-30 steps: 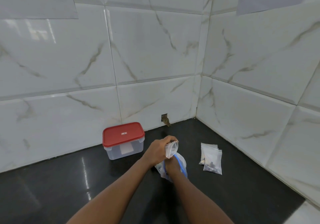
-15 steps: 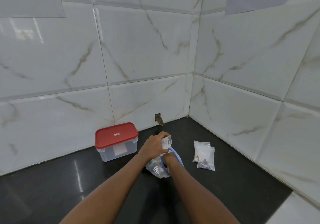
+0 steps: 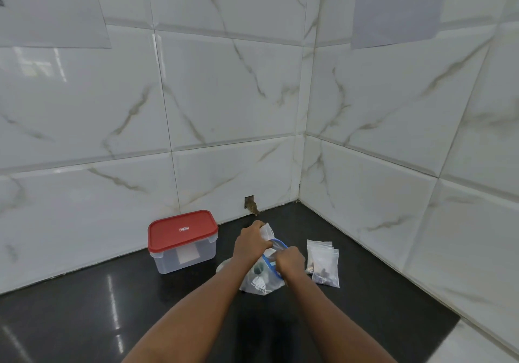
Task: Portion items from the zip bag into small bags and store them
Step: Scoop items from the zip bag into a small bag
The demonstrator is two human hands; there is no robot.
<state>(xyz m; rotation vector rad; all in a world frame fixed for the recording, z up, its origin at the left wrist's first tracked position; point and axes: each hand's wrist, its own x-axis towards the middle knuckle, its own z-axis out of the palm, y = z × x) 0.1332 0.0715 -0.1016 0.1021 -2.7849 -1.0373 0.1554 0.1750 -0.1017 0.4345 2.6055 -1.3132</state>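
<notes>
- Black glossy counter (image 3: 84, 320) met two white marble-pattern tiled walls (image 3: 224, 96) in a corner.
- One paper sheet (image 3: 50, 8) hung on the back wall at upper left. A second sheet (image 3: 393, 6) hung on the right-hand wall; its printed lines were too small to read.
- A small hole (image 3: 250, 204) sat at the foot of the back wall, just above the counter.
- A clear box (image 3: 185, 256) stood on the counter near the back wall, left of both hands. Its red lid (image 3: 182, 229) was fitted on, and a pale label showed on its front wall.
- The zip bag (image 3: 261, 281), clear with a blue zip rim, lay on the counter between the box and the filled bags (image 3: 324, 264). Its mouth was open beneath the hands. Dark items and white print showed through its wall.
- The left hand (image 3: 250, 246) gripped a small bag (image 3: 266, 232) with curled fingers. The clear top of this bag stuck out beyond the hand, above the zip bag's mouth.
- The right hand (image 3: 290, 263) was at the zip bag's mouth, fingers curled, against the blue rim. Whether those fingers pinched an item or the rim could not be told.
- Both hands were close together over the zip bag, almost touching.
- The filled bags lay flat in an overlapping stack on the counter, just right of the right hand. Dark items had gathered at their near ends.
</notes>
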